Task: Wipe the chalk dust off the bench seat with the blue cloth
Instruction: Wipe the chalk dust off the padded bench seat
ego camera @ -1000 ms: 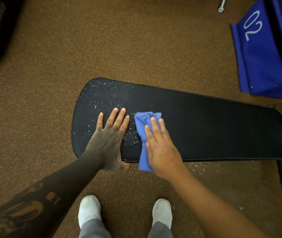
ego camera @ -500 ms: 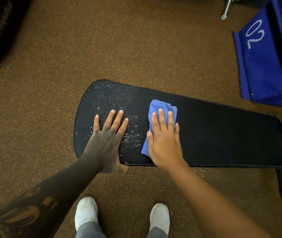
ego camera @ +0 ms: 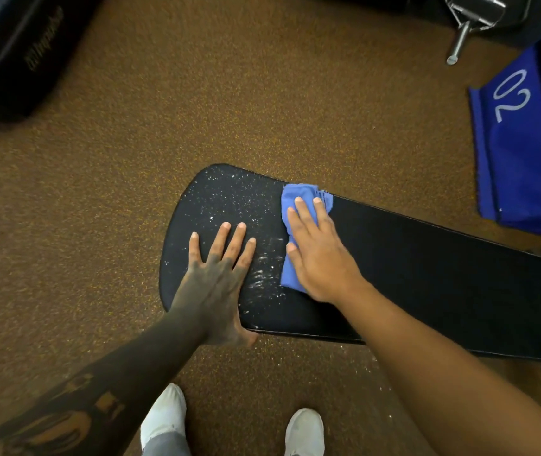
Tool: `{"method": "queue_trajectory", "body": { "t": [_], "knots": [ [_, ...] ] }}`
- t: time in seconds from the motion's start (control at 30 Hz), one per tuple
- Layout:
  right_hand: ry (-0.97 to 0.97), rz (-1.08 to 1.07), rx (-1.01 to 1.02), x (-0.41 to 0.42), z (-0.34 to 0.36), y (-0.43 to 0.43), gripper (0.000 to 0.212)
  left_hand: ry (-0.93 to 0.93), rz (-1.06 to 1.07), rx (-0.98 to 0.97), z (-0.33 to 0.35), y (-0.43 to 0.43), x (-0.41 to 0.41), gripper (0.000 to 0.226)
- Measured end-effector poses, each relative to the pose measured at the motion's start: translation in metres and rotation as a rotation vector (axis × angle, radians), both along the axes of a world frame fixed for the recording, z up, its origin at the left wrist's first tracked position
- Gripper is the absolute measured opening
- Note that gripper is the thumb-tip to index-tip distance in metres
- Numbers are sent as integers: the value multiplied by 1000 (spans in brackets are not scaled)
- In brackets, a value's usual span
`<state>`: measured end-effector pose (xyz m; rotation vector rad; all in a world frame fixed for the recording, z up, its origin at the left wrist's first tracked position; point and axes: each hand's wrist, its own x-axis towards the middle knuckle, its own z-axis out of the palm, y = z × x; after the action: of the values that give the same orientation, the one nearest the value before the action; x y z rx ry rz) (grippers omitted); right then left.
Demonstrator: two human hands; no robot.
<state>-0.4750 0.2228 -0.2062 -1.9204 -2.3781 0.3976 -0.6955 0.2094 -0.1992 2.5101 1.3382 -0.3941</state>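
Observation:
The black bench seat (ego camera: 427,278) runs from the middle of the view to the right edge. White chalk dust (ego camera: 233,195) speckles its rounded left end, with smears near the front edge. The folded blue cloth (ego camera: 298,199) lies across the seat, its far end at the seat's back edge. My right hand (ego camera: 318,251) presses flat on the cloth, fingers together and stretched forward. My left hand (ego camera: 216,278) rests flat on the dusty left part, fingers spread, holding nothing. The seat to the right of the cloth looks clean and dark.
Brown speckled floor surrounds the bench, with chalk specks (ego camera: 358,360) below its front edge. A blue box marked 02 (ego camera: 526,153) stands at the right. A black bag (ego camera: 9,51) lies top left. Metal hardware (ego camera: 466,24) sits top right. My white shoes (ego camera: 164,413) are below.
My right hand has pushed the cloth away from me, from the seat's front edge to its back edge. My left hand has stayed put on the seat.

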Motion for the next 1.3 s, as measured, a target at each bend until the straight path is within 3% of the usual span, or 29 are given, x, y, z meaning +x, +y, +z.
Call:
{"method": "queue_trajectory", "body": {
  "t": [0.17,0.33,0.5,0.7,0.87,1.07,1.3],
  "knots": [
    [57,-309,30,-2,-5,39,61,7,6,-8,1,0,0,150],
    [48,-1,51,-32,-9,21,59,2,17,-10,3,-1,1,148],
    [82,-183,51,-27,-10,44,60,8,10,-16,2,0,-1,150],
    [86,82,26,-27,-5,17,58,6,10,-19,2,0,0,149],
    [168,-116,48,-31,-4,43,60,-2,1,-26,1,1,-2,148],
    [149,66,53,-34,-9,31,54,-2,12,-30,2,0,-2,148],
    [183,-39,70,-45,-16,61,52,7,25,-41,1,1,-5,152]
  ]
}}
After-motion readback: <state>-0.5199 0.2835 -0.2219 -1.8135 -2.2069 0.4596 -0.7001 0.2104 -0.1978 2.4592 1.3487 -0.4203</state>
